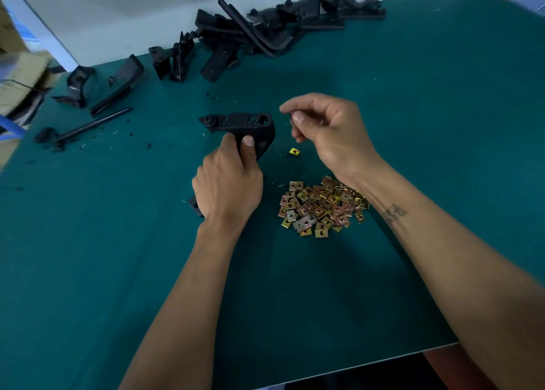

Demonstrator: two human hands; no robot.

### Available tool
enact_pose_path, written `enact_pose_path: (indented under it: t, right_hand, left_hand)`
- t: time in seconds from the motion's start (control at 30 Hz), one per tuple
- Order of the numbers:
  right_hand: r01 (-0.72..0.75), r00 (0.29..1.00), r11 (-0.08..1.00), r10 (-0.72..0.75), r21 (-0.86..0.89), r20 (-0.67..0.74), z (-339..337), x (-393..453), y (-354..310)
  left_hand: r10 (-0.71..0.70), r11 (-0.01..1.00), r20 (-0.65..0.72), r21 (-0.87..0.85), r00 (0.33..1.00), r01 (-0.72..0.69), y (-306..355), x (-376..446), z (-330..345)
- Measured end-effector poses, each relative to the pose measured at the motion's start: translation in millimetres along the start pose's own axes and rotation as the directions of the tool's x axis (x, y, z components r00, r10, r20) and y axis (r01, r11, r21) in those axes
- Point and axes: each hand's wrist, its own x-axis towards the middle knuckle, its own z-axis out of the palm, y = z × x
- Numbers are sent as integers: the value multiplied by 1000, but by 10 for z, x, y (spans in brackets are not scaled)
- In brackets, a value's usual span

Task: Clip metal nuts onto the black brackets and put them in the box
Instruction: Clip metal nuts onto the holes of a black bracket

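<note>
1. Left hand [228,183]: fingers curled round a black bracket [244,127], frame centre, above the green worktop [413,124].
2. Right hand [327,130]: fingertips pinching a small dark item, unidentifiable.
3. Nuts [321,208]: heap, centre right; one loose nut [294,152] near the bracket.
4. Bracket pile [250,32]: upper centre.

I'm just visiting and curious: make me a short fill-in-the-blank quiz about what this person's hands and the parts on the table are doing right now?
1. The left hand grips a ____ bracket.
2. The pile of metal nuts lies under the ____ forearm.
3. One loose nut lies on the ____ table mat.
4. The right hand pinches something small and ____.

Missing words: black; right; green; dark
</note>
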Motion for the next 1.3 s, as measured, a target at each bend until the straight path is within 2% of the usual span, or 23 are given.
enact_pose_path:
  t: [0.1,0.2,0.33,0.63,0.83,1.1,1.3]
  right_hand:
    - [-60,997,977,68,204,-33,60,-9,-43]
    - [-66,994,962,85,267,-62,44,-9,-78]
    - [-78,992,938,107,338,-66,-13,-14,-117]
    - [-104,994,934,109,341,3,-42,-14,-100]
    - [-103,995,970,101,221,22,-3,-17,-76]
    - [-157,984,943,123,295,131,-133,-5,-100]
    - [-95,995,993,98,74,-28,-37,3,-31]
  left_hand:
    - [76,997,70,29,995,-78,11,-5,15]
    - [143,987,127,48,982,-150,24,-12,25]
    - [158,984,132,56,979,-167,32,-17,18]
    - [229,968,162,67,960,-242,65,-47,9]
    - [285,945,180,110,942,-307,89,-71,9]
    - [286,943,186,118,940,-310,101,-73,0]
    - [278,942,189,139,942,-306,101,-77,6]
